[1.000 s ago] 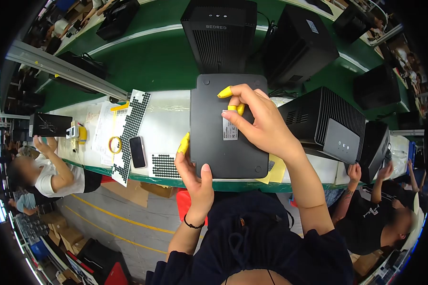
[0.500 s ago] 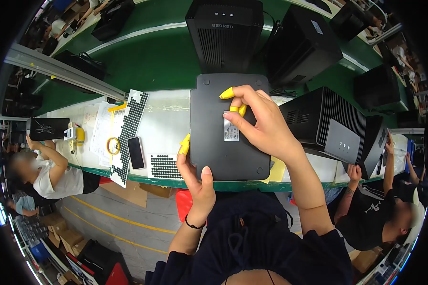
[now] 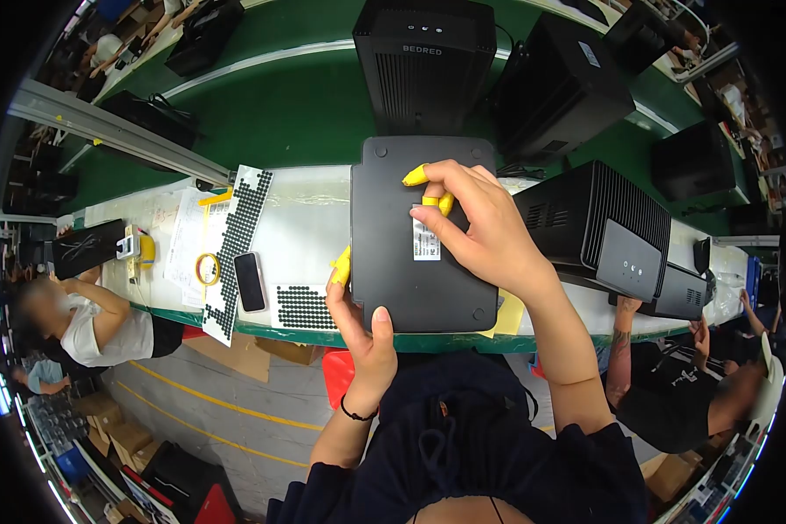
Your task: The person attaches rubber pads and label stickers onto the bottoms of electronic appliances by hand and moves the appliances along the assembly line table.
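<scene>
A black box-shaped device [image 3: 393, 279] lies in front of me with its flat side up, small round marks at its corners and a silver label [image 3: 426, 240] on it. My right hand [image 3: 476, 214] rests over the label, its thumb at the label's upper edge and its fingers, in yellow finger covers, curled towards the thumb; whether anything small is between them is hidden. Against the device's left edge is my left hand [image 3: 358, 323], thumb and index finger apart, with yellow covers on fingertips. Sheets of black round dots [image 3: 302, 306] and a phone [image 3: 249, 282] lie left of it.
Beyond stands a black BEDRED device [image 3: 424, 74], with another [image 3: 559, 87] beside it and one [image 3: 598, 236] at the right. A yellow tape roll [image 3: 207, 268] and papers lie left. One person [image 3: 105, 323] works at the left, another [image 3: 672, 393] at the right.
My hands have barely moved. The far BEDRED device appears slightly further right. The right-hand person's arms and device have shifted, and the left-hand person's device is now tilted.
</scene>
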### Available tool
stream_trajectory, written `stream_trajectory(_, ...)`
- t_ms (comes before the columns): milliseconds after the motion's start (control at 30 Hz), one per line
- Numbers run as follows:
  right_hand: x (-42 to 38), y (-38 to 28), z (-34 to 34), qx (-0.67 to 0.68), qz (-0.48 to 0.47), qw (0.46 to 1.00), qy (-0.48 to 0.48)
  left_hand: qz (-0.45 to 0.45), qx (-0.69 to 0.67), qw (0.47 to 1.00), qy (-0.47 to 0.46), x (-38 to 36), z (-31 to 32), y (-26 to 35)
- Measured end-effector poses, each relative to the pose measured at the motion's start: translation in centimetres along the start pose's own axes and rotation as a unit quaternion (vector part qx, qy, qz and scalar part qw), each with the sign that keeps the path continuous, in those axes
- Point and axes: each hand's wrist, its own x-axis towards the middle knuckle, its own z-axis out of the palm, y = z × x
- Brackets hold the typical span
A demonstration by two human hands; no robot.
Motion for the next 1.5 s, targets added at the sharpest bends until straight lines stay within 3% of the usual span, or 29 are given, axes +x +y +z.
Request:
stream_trajectory(167, 0.0, 0.0, 0.2, -0.005, -0.002, 1.0, 0.012, -0.005, -0.013, 1.0, -0.022, -0.2, -0.5, -0.6)
stream_trajectory(267, -0.4, -0.2, -1.0, -0.066, -0.015, 0.995, -0.077, -0.003, -0.025, 0.999, -0.033, 0.0, -0.5, -0.3)
stream_trajectory(367, 0.1, -0.6, -1.0, -0.18, -0.1, 0.979, 0.002, 0.007, -0.019, 0.999, -0.026, 0.1, -0.3, -0.1)
stream_trajectory(500, 0.5, -0.4, -0.8, -0.296, 0.026, 0.946, 0.128, 0.007, -0.024, 1.0, -0.019, -0.1, -0.3, -0.2)
stream_trajectory(567, -0.9, 0.5, -1.4, -0.19, 0.112, 0.961, 0.165, 0.008, -0.028, 0.999, -0.019, -0.1, -0.4, -0.4)
stream_trajectory(600, -1.6, -0.1, -1.8, -0.075, 0.24, 0.959, 0.131, 0.008, -0.03, 0.999, -0.019, -0.1, -0.5, -0.4)
stream_trajectory(633, -2.8, -0.2, -1.8, 0.087, 0.291, 0.948, 0.094, 0.009, -0.026, 1.0, -0.014, -0.1, -0.5, -0.3)
stream_trajectory(667, -4.0, -0.2, -1.8, 0.231, 0.355, 0.903, 0.07, 0.008, -0.022, 1.0, -0.009, -0.2, -0.4, -0.2)
stream_trajectory(700, -5.5, 0.4, -1.2, 0.411, 0.337, 0.846, 0.044, 0.007, -0.018, 1.0, -0.004, -0.3, -0.3, -0.2)
stream_trajectory(733, -6.0, 0.0, -0.3, 0.419, 0.269, 0.866, 0.043, 0.02, -0.005, 1.0, 0.016, -0.5, 0.1, -0.3)
stream_trajectory(833, -4.8, -0.9, 1.7, 0.485, 0.311, 0.805, 0.14, 0.042, 0.024, 0.996, 0.071, -1.0, 0.4, -1.3)
stream_trajectory(933, -0.7, -2.0, 2.4, 0.539, 0.316, 0.772, 0.116, 0.03, -0.025, 0.991, 0.127, -0.1, 0.1, -1.7)
stream_trajectory(1067, 7.5, -0.6, 3.8, 0.544, 0.33, 0.765, 0.097, 0.056, 0.008, 0.98, 0.192, 1.7, -2.0, -1.9)
stream_trajectory(1167, 13.1, 0.7, 4.0, 0.55, 0.336, 0.754, 0.127, -0.003, 0.004, 0.973, 0.232, 1.7, -3.6, -2.5)
stream_trajectory(1433, 23.6, 8.5, 12.8, 0.579, 0.261, 0.741, 0.22, -0.08, 0.025, 0.974, 0.212, 0.7, -4.0, -3.5)
stream_trajectory(1500, 25.1, 10.3, 13.3, 0.607, 0.235, 0.733, 0.198, -0.099, 0.016, 0.973, 0.209, 0.1, -4.2, -3.9)
